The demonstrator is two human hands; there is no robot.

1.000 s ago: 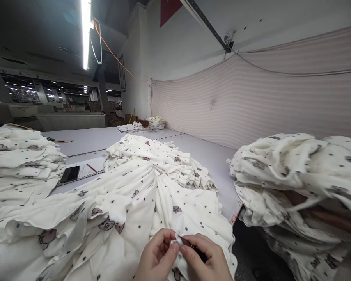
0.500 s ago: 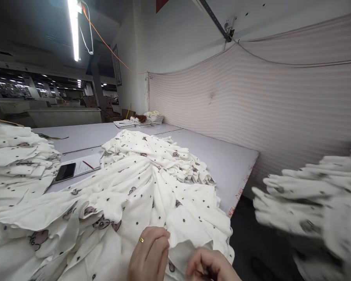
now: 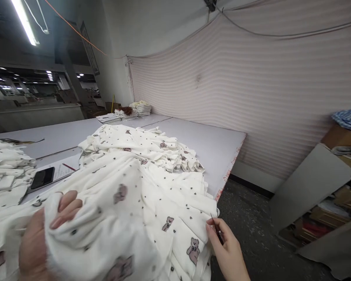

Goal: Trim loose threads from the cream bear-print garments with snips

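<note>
A heap of white fabric pieces printed with small bears and dots [image 3: 140, 195] lies on the grey cutting table [image 3: 199, 142]. My left hand [image 3: 43, 234] is closed on a fold of that fabric at the lower left, fingers curled over the cloth. My right hand [image 3: 226, 248] sits at the fabric's right edge near the table corner, pinching a thin dark tool [image 3: 218, 230] between thumb and fingers.
A phone [image 3: 43, 177] lies on a paper sheet with a red pen [image 3: 66, 166]. More stacked fabric [image 3: 2, 171] sits at the left. Far stacks [image 3: 128, 111] stand by the striped curtain wall [image 3: 251, 97]. Shelving with boxes [image 3: 333, 187] stands right of the floor gap.
The view swung right and the big fabric bundle at the right has gone out of sight. My left hand moved left and grabbed a fold; my right hand moved to the fabric's right edge.
</note>
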